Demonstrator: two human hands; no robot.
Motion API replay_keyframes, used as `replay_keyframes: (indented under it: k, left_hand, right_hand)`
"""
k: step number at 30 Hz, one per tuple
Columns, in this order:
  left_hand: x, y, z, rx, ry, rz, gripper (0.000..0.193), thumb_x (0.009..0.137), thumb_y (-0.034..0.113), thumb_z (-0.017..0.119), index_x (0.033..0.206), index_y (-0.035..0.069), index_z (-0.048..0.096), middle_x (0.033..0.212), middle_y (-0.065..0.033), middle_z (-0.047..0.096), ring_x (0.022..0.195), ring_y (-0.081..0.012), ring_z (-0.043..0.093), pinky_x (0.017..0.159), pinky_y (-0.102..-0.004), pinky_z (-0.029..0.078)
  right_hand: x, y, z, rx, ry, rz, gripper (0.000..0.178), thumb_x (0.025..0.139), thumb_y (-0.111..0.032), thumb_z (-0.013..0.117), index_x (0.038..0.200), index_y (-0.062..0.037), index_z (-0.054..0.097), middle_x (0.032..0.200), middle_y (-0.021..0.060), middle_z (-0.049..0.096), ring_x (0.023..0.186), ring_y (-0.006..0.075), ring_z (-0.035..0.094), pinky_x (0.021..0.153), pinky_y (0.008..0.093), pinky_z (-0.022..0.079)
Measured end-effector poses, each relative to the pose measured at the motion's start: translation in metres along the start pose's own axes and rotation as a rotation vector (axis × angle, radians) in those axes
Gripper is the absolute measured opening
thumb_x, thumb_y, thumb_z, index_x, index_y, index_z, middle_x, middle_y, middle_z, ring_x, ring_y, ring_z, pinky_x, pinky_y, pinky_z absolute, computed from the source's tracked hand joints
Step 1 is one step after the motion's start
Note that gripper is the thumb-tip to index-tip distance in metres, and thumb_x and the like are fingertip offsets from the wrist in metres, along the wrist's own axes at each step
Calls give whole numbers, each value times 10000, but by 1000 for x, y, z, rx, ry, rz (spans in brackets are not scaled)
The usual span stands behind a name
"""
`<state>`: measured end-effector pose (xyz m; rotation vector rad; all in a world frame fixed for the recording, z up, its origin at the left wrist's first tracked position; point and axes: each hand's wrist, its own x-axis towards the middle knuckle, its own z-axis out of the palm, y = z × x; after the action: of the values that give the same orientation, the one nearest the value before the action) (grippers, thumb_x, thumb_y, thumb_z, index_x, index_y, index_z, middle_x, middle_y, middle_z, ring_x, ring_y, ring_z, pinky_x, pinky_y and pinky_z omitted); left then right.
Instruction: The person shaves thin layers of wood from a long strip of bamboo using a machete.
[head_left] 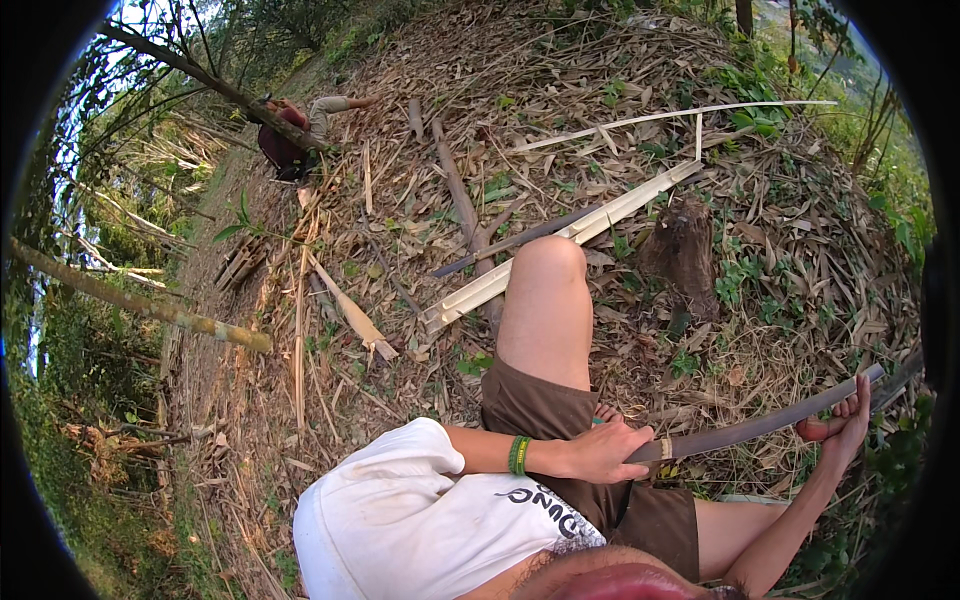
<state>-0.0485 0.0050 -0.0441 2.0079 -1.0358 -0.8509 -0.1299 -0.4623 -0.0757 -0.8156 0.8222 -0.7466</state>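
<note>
My left hand (612,450), with green bands on its wrist, is closed round the grip end of a long, slightly curved machete (750,432). A pale band circles the machete just past my fingers. Its grey-brown blade runs out to the right, low over the ground. Near the tip, my right hand (845,418) is at the blade, with some fingers curled at it and one finger stretched up across it. My fist hides most of the grip.
Split pale bamboo lengths (590,228) lie beyond my raised knee, beside a dark strip (515,240). A stump (682,250) stands to the right. Another person (290,135) crouches at the far left, near a slanting trunk (200,75). Dry leaves cover the slope.
</note>
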Motion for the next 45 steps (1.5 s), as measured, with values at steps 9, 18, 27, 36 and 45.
replay_keyframes:
  k: [9,18,27,36,45]
  left_hand:
    - [-1,-5,7,41,-6,20,371,875,252,707,1084,15,513,787,-205,624,814,-430,628,710,-524,459]
    - [-4,0,5,30,-22,-6,334,886,242,695,1055,14,519,751,-189,618,786,-425,633,694,-513,455]
    - [-3,-4,12,-28,-34,-16,349,890,268,684,1016,-10,514,717,-250,623,768,-489,586,924,-535,337]
    - [0,-2,13,-70,-55,-46,322,887,262,679,1037,16,536,725,-230,636,785,-450,619,910,-521,357]
    - [9,-17,19,-254,-119,-83,358,954,370,649,1063,38,570,759,-87,608,729,-232,614,692,-400,452]
  right_hand:
    - [1,1,1,-37,66,-78,441,970,-339,692,1259,-10,645,750,-81,368,620,37,326,545,228,289]
    - [12,4,-13,-66,22,-71,388,941,-312,733,1178,-11,674,822,-54,552,611,34,395,547,220,328]
    - [18,10,-18,-183,64,-85,292,912,-276,770,1045,-32,679,835,16,670,579,53,478,535,222,360]
    - [11,12,-11,-320,65,-180,250,935,-251,743,1040,-40,659,922,75,726,554,60,473,508,224,382]
    - [6,16,-4,-530,79,-275,254,961,-234,692,1099,-23,660,937,64,754,511,53,479,471,214,372]
